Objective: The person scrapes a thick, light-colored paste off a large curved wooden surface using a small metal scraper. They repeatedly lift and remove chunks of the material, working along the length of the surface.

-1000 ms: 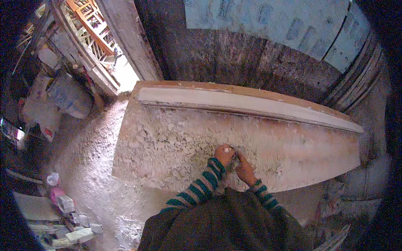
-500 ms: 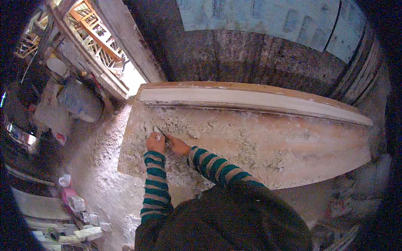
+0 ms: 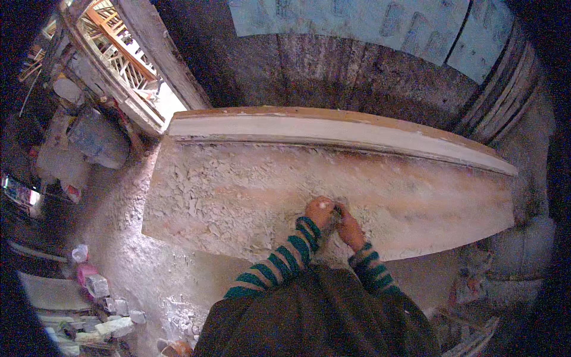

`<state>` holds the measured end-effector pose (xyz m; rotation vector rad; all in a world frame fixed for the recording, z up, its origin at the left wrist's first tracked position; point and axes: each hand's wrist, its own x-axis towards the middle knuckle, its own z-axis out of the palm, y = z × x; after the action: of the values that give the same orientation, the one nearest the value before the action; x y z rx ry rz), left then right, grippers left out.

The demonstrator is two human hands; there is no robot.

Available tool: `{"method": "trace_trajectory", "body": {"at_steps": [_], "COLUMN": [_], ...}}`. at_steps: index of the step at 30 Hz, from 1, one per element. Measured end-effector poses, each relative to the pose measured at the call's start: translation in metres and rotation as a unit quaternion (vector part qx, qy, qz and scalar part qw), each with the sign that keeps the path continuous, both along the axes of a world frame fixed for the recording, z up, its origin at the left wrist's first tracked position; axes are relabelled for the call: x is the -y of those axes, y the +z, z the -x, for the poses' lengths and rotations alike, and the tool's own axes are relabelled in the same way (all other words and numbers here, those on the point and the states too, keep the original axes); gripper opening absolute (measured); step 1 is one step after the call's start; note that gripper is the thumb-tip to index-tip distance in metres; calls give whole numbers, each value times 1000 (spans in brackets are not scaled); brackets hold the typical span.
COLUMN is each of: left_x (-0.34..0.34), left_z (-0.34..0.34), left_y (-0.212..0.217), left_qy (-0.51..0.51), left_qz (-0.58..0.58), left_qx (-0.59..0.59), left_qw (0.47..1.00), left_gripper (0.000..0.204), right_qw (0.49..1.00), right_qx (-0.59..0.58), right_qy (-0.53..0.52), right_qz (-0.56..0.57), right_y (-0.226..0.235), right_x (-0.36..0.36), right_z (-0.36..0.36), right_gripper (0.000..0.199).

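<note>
My left hand (image 3: 320,212) is closed over the middle of a dusty wooden board (image 3: 428,196), with a small white spot showing at its fingers. Close against it on the right, my right hand (image 3: 350,231) is curled around a thin dark tool (image 3: 338,209), seemingly a knife or scraper. Its working end is hidden between the hands. Pale crumbs and flakes (image 3: 190,184) are strewn over the board, thickest on its left half. Green and grey striped sleeves cover both forearms.
A long white strip (image 3: 333,130) runs along the board's far edge, before a dark wall with light blue panels (image 3: 369,24). Left stand a bright doorway (image 3: 128,53) and a blue-grey drum (image 3: 98,137). White blocks (image 3: 113,327) lie at lower left.
Both hands have moved right across the board, from its left part to its middle, still close together. The dark blade that stuck out earlier is now mostly hidden. The view has shifted slightly.
</note>
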<state>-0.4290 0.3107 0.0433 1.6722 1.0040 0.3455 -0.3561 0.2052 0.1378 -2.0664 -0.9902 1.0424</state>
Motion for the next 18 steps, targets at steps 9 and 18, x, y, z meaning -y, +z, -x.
{"method": "trace_trajectory", "body": {"at_steps": [9,18], "left_x": [-74,-16], "left_z": [114,-9], "left_y": [82,7], "left_qy": [169,93], "left_qz": [-281,63], "left_qx": [-159,227], "left_qw": [931,967], "left_gripper": [20,14], "right_qw": [949,970], "right_qx": [-84,106], "right_qy": [201,13], "right_qz": [-228,-219], "right_y": [-66,-27], "right_x": [-123,-8], "right_z": [76,-29], "right_gripper": [54,57]}}
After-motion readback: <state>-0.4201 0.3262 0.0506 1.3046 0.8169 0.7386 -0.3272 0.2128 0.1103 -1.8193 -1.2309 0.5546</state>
